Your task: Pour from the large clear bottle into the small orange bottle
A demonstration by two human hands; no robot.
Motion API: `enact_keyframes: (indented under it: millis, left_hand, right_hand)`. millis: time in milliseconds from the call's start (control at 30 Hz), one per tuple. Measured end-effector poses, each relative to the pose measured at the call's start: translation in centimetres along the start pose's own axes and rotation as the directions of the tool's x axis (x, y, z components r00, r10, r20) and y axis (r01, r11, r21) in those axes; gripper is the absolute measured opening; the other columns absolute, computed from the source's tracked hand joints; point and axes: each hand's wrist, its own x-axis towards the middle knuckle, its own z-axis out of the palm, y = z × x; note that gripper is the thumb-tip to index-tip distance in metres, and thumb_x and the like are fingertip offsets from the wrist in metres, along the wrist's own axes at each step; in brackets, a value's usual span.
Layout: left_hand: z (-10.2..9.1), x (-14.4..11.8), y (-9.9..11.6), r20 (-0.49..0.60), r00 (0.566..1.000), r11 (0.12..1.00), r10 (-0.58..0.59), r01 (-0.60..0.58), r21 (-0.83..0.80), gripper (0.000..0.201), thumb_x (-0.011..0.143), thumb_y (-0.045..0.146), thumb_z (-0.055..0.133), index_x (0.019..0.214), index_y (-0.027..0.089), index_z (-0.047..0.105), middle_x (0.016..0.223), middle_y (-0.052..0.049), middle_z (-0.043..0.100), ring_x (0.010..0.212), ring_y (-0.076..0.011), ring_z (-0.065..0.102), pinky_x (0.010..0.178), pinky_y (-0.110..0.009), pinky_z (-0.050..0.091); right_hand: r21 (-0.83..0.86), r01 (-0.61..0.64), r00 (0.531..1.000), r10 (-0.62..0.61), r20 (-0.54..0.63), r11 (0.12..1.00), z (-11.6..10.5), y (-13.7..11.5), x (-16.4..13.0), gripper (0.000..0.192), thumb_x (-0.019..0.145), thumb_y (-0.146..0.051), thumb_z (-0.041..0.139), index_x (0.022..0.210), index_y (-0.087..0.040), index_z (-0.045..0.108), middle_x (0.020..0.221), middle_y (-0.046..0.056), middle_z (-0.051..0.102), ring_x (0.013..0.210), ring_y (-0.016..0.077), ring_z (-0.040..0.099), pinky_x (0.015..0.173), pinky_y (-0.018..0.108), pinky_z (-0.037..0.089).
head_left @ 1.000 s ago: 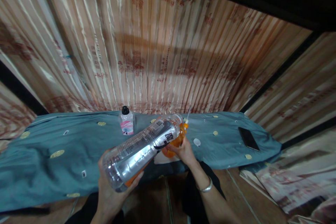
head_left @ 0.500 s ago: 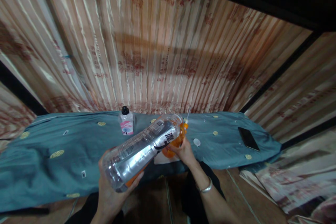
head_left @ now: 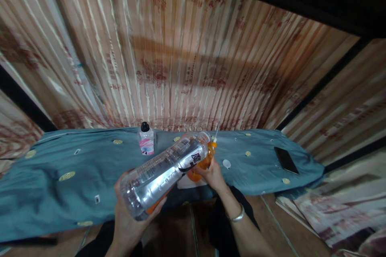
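Observation:
My left hand is wrapped round the lower end of a large clear plastic bottle with a silver label and dark lettering. The bottle lies tilted, its uncapped-looking mouth towards the upper right. My right hand is closed round an orange see-through bottle, partly hidden behind the large one. A thin whitish tube sticks up beside the orange bottle. The two bottles overlap in view; I cannot tell whether they touch or whether liquid flows. Under them lies a white cloth or paper.
A clear bottle with a pink label and black cap stands at the back left of the teal bedding. A white disc lies to the right, with a dark phone-like slab farther over. Pleated curtains hang behind.
The large bottle has shifted very slightly to the right. Both hands keep their hold, and the view has moved a little.

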Motion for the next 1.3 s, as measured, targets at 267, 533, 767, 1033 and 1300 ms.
enact_keyframes:
  millis: [267, 533, 767, 1033, 1300]
  left_hand:
    - [0.1, 0.0, -0.2, 0.000, 1.000, 1.000, 0.002, -0.002, 0.021, 0.086, 0.062, 0.057, 0.075, 0.131, 0.020, 0.038, 0.119, -0.012, 0.056, 0.105, -0.0285, 0.062, 0.093, -0.050, 0.053]
    - [0.1, 0.1, -0.2, -0.014, 1.000, 0.999, 0.018, -0.017, 0.035, 0.090, 0.059, 0.061, 0.075, 0.130, 0.020, 0.039, 0.115, -0.010, 0.057, 0.100, -0.0284, 0.063, 0.088, -0.049, 0.055]
    - [0.1, 0.0, 0.1, -0.020, 0.999, 0.999, 0.026, -0.025, 0.034, 0.088, 0.061, 0.058, 0.076, 0.130, 0.019, 0.040, 0.117, -0.012, 0.056, 0.104, -0.0283, 0.062, 0.092, -0.050, 0.053]
    - [0.2, 0.2, -1.2, -0.042, 0.995, 0.996, 0.085, -0.084, 0.033, 0.088, 0.057, 0.055, 0.078, 0.129, 0.020, 0.042, 0.116, -0.011, 0.057, 0.101, -0.0289, 0.064, 0.087, -0.049, 0.056]
    - [0.0, 0.0, 0.0, -0.015, 1.000, 0.999, 0.020, -0.020, 0.040, 0.090, 0.061, 0.060, 0.075, 0.132, 0.020, 0.039, 0.119, -0.012, 0.056, 0.107, -0.0293, 0.061, 0.095, -0.052, 0.052]
  right_hand:
    - [-0.001, -0.004, 1.000, 0.004, -0.016, 1.000, 0.2, 0.4, 0.1, 0.057, 0.064, -0.041, 0.082, 0.110, -0.019, 0.056, 0.107, 0.008, 0.072, 0.096, 0.0263, 0.069, 0.083, 0.037, 0.055]
    - [0.001, -0.013, 1.000, 0.013, -0.018, 1.000, 0.2, 0.5, 0.1, 0.062, 0.063, -0.043, 0.082, 0.113, -0.019, 0.055, 0.111, 0.009, 0.071, 0.101, 0.0274, 0.068, 0.089, 0.039, 0.054]
    - [0.029, 0.007, 1.000, -0.007, -0.005, 1.000, 0.1, 0.1, 0.1, 0.065, 0.065, -0.041, 0.081, 0.120, -0.020, 0.054, 0.111, 0.008, 0.072, 0.101, 0.0269, 0.068, 0.088, 0.038, 0.054]
    - [0.025, -0.008, 1.000, 0.008, -0.013, 1.000, 0.1, 0.1, 0.1, 0.061, 0.063, -0.037, 0.082, 0.114, -0.020, 0.055, 0.108, 0.007, 0.073, 0.097, 0.0264, 0.069, 0.085, 0.037, 0.055]
    - [-0.030, -0.012, 1.000, 0.012, -0.019, 0.999, 0.2, 0.7, 0.1, 0.062, 0.064, -0.041, 0.081, 0.116, -0.020, 0.055, 0.106, 0.007, 0.073, 0.096, 0.0260, 0.070, 0.082, 0.037, 0.055]
